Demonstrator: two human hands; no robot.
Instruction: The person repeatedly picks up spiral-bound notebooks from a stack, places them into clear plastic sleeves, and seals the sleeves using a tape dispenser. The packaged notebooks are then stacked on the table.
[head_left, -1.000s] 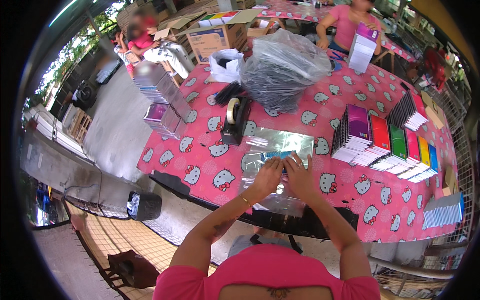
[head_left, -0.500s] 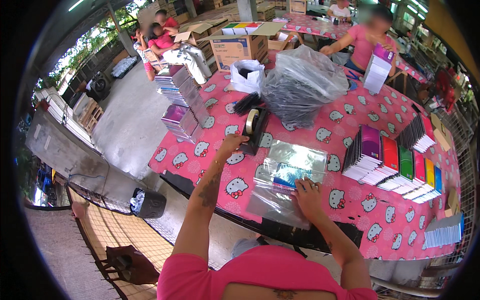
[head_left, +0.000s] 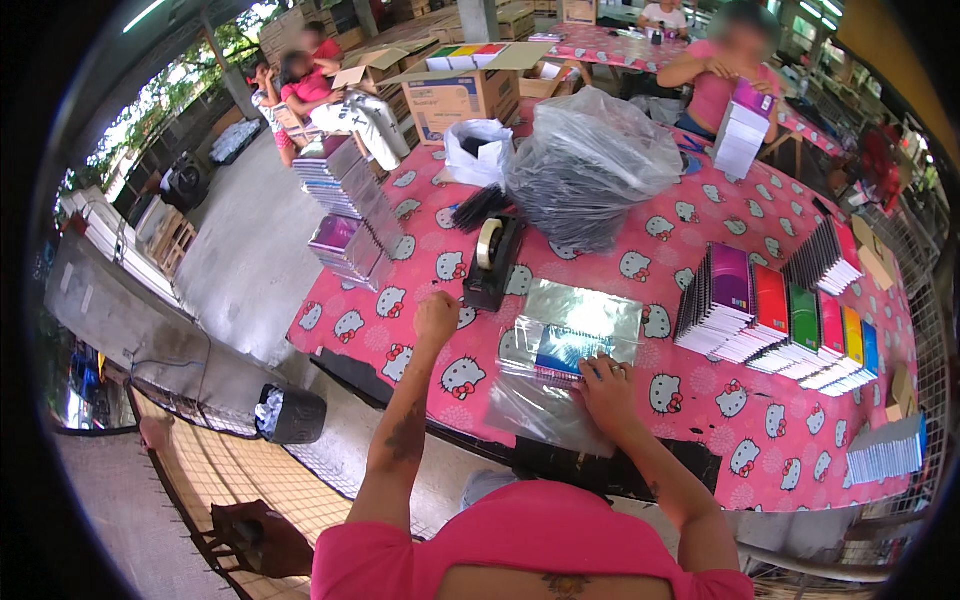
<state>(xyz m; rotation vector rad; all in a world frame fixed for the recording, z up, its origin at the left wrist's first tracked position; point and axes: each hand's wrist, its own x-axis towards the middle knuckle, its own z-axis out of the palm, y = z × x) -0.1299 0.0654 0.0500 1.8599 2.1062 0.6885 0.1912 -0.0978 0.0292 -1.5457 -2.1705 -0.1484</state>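
A clear plastic bag holding a pack of spiral notebooks (head_left: pixel 570 345) lies on the pink patterned tablecloth (head_left: pixel 700 400) in front of me. My right hand (head_left: pixel 603 388) rests flat on the bag's near edge with the fingers spread. My left hand (head_left: pixel 437 318) is curled into a fist just left of and below a black tape dispenser (head_left: pixel 494 265) with its roll of clear tape. Whether any tape is pinched in the fist cannot be made out.
Rows of coloured notebooks (head_left: pixel 785 325) stand to the right, and stacks of notebooks (head_left: pixel 350 205) sit at the table's left edge. A large clear bag of dark items (head_left: pixel 590 170), a white bag (head_left: pixel 478 150) and a cardboard box (head_left: pixel 455 90) lie beyond. A person in pink (head_left: pixel 722 85) works across the table. A bin (head_left: pixel 288 414) stands on the floor.
My left hand left the bagged notebooks and moved left to beside the tape dispenser. My right hand stayed on the bag's near edge.
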